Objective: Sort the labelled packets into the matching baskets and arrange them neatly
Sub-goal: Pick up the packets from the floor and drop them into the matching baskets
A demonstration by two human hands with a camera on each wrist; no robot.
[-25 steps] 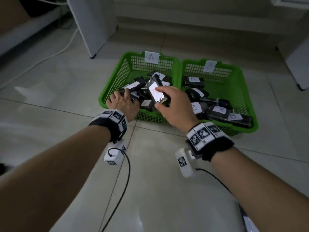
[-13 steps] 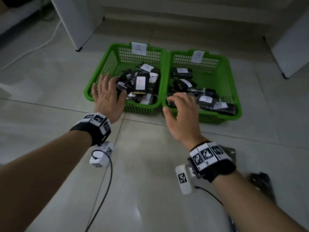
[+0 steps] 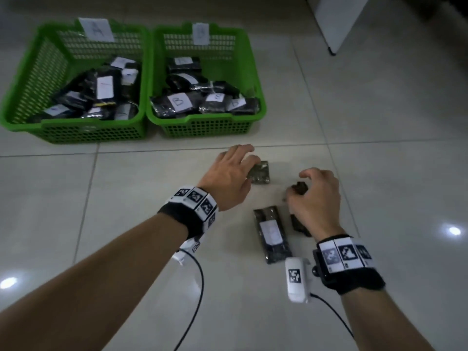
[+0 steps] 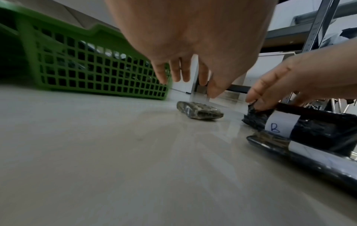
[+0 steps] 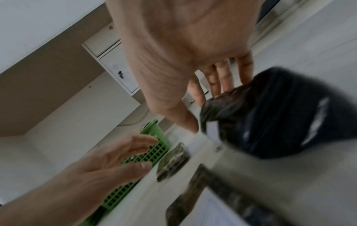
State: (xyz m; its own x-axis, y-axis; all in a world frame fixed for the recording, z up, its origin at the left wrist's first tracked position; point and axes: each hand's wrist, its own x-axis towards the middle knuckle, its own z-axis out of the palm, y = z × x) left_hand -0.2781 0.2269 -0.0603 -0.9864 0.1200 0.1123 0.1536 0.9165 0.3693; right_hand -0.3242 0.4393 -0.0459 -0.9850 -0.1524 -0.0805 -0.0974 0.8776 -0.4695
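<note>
Glossy tile, lattice plastic, crinkled film and paper.

The floor [image 3: 379, 173] is pale, smooth, glossy tile that mirrors the ceiling lights. Both green baskets [image 3: 76, 133] are matt moulded plastic with lattice walls, each carrying a white paper tag [image 3: 96, 29] on its far rim. The dark packets [image 3: 272, 236] are wrapped in shiny, crinkled plastic film with matt white paper labels. The wristbands [image 3: 187, 221] look like black cloth under printed marker tiles.

Glossy pale floor tiles [image 3: 379, 148], white cabinet [image 3: 336, 21] at far right.
</note>
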